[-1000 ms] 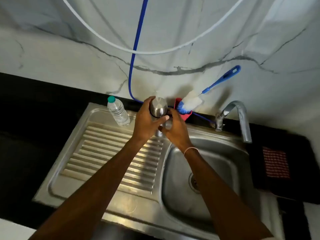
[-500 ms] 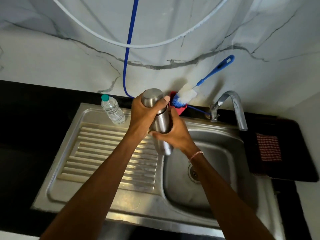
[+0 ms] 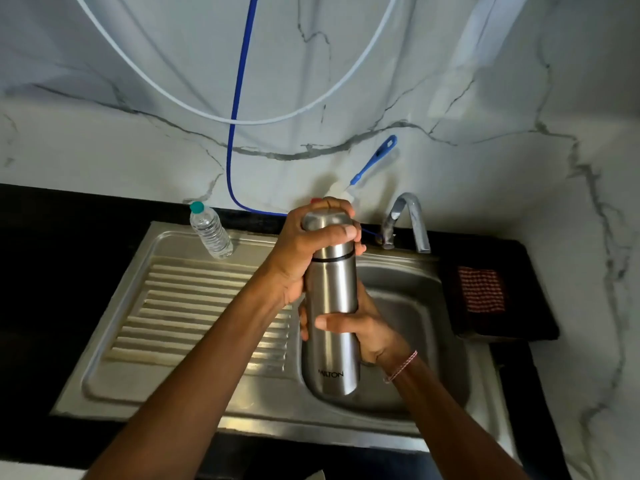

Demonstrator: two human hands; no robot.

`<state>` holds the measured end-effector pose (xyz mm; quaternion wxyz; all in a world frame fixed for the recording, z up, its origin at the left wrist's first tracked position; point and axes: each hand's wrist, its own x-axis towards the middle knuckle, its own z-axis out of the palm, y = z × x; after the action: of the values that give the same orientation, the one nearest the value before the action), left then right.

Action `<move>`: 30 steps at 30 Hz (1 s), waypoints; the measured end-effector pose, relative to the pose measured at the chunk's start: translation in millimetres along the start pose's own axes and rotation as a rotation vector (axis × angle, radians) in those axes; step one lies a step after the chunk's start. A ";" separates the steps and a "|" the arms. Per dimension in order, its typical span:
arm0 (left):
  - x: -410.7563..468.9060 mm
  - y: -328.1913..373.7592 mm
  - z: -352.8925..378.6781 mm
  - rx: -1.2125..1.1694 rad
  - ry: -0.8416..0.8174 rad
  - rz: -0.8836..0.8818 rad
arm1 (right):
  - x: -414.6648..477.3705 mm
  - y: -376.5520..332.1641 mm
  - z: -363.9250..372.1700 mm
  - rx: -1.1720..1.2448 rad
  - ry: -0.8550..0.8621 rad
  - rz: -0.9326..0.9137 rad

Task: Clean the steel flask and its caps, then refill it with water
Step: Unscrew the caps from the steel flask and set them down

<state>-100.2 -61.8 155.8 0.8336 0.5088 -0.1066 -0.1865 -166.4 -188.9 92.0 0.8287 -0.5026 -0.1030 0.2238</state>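
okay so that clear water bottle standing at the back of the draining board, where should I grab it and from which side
Grip the plastic bottle around its ribbed middle, below the teal cap. It stands roughly upright with open draining board in front, so come from the front with the left hand, probably the nearer one, once it lets go of the flask.

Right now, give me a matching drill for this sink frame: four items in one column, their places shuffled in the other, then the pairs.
Items
1. flask
2. plastic bottle
3. brush
4. checked cloth

Places
A. leaning on the wall behind the sink
B. on the dark counter right of the basin
C. held upright over the sink, left hand on its cap, right hand round its body
D. standing at the back of the drainboard

Pairs: 1-C, 2-D, 3-A, 4-B
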 end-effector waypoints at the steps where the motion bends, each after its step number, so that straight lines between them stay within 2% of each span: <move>1: -3.7 -1.5 6.3 0.004 0.017 0.002 | -6.3 -1.5 0.0 -0.010 0.011 -0.006; 10: -26.2 -2.9 48.5 0.096 0.181 0.074 | -40.0 -16.0 -3.3 -0.094 0.075 0.000; 18: -27.4 5.6 65.9 0.135 0.304 0.117 | -42.4 -27.8 -2.5 -0.228 0.109 -0.071; 21: -22.4 5.3 67.7 0.318 0.499 0.194 | -34.1 -29.4 2.6 -0.501 0.304 -0.112; 24: -15.5 -1.5 67.6 0.467 0.707 0.217 | -23.6 -20.8 15.3 -0.660 0.538 -0.125; 27: -20.1 -0.7 58.6 0.524 0.660 0.143 | -14.7 -13.8 20.0 -0.793 0.665 -0.117; 30: -31.8 3.8 32.7 0.373 0.496 0.075 | -8.5 -17.4 20.9 -0.881 0.697 -0.084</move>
<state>-140.3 -73.4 174.6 0.7327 0.6787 0.0489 -0.0030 -177.5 -183.3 117.7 0.5337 -0.8408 0.0733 -0.0529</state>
